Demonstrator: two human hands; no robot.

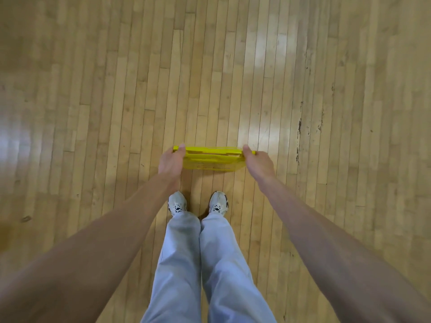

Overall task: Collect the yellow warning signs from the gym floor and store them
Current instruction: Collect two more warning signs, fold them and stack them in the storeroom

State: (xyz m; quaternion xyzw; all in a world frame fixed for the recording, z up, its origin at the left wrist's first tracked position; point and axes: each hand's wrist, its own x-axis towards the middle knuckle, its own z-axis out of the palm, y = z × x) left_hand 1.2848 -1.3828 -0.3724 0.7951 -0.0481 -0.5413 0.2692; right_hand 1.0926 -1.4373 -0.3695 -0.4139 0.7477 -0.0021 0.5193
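A folded yellow warning sign (213,158) is seen from above, top edge up, just ahead of my feet. My left hand (171,160) grips its left end with the thumb over the top edge. On the right end my right hand (257,163) holds it the same way. Both arms are stretched straight down toward it. Whether the sign's lower edge touches the floor is hidden from this angle.
The wooden gym floor (116,89) spreads out on all sides, with dark scuff marks (299,129) to the right. My two white shoes (198,203) stand close behind the sign, legs in light trousers.
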